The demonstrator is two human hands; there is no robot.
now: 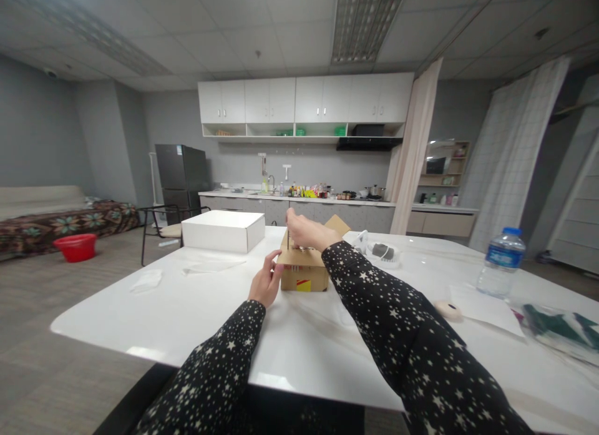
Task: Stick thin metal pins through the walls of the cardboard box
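Observation:
A small brown cardboard box [303,275] with a yellow and red label stands on the white table [196,310], one flap raised at its back. My left hand [264,284] presses against the box's left side, fingers curled on its edge. My right hand [306,230] hovers over the top of the box, fingers pinched on a thin upright thing that I cannot make out. Both sleeves are black with white stars.
A white flat box [223,230] lies behind on the left. A water bottle [500,262], a tape roll [448,309], a sheet of paper and a green bag [561,329] sit at right. Clear plastic wrap [146,279] lies left. A chair stands beyond.

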